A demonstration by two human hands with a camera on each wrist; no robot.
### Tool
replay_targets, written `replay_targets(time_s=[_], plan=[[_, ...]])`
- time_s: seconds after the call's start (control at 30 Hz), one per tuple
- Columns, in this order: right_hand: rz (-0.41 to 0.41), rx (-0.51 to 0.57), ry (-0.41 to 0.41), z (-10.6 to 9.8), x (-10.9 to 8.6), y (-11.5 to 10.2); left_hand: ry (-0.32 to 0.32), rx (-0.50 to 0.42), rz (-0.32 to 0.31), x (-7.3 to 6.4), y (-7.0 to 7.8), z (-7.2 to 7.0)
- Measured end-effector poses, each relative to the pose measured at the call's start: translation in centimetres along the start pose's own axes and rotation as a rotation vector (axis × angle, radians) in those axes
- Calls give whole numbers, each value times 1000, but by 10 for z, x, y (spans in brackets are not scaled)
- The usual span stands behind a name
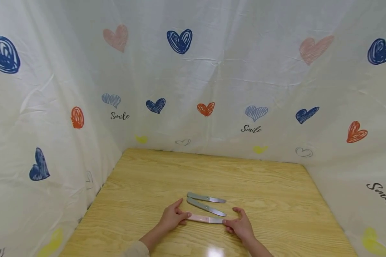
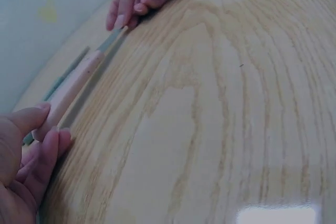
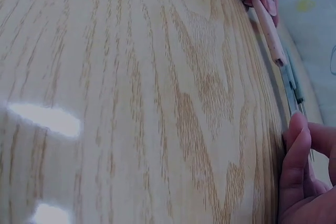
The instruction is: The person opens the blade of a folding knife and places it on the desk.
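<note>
A small knife with a pink handle (image 1: 198, 217) lies crosswise between both hands, its blade to the right. My left hand (image 1: 172, 216) pinches the handle's end between thumb and fingers. At the other end, my right hand (image 1: 242, 225) pinches the blade's tip, its index finger raised apart. In the left wrist view a shadow runs beside the pink handle (image 2: 71, 87), which looks slightly off the table. Just beyond it lie two knives with grey-green handles, a far one (image 1: 197, 196) and a nearer one (image 1: 197, 204), blades pointing right. The hands partly hide them in the wrist views.
The wood-grain table (image 1: 260, 185) extends around the knives, with glare near its front edge. A white curtain (image 1: 225, 82) printed with hearts encloses the back and both sides.
</note>
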State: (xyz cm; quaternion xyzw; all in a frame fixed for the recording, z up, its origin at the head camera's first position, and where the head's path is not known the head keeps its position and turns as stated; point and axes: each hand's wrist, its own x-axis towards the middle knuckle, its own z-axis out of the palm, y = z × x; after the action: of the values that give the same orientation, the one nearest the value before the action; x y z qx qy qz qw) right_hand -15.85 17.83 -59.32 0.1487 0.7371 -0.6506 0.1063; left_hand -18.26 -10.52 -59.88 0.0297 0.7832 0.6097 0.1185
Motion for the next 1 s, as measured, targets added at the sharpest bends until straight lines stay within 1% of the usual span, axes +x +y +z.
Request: replay_targets(time_s=[0.07,0.13,0.2,0.33,0.43,0.57,0.7,0.8,0.83,1.0], plan=[[1,-16,-8,1,-2,-1,-13,38,3,1,0,-2],[0,-28,-10,3,-4,-1,-6,72,10,2,0,-3],[-2,-26,-5,4,-5,-2,19,98,18,3,-1,-3],[-4,-28,13,6,-5,-3,93,131,22,3,-3,-2],[-5,-42,20,6,-5,-3,118,110,13,2,-5,0],[-9,-58,32,7,-5,-3,125,68,5,1,-3,1],[-10,-63,32,7,-3,-2,129,47,17,0,-3,1],[-5,-58,20,6,-3,0,113,24,15,-1,-5,0],[0,-51,13,5,-2,1,105,5,5,-2,-6,-1],[23,-7,-49,0,3,4,70,-48,4,-4,-7,-8]])
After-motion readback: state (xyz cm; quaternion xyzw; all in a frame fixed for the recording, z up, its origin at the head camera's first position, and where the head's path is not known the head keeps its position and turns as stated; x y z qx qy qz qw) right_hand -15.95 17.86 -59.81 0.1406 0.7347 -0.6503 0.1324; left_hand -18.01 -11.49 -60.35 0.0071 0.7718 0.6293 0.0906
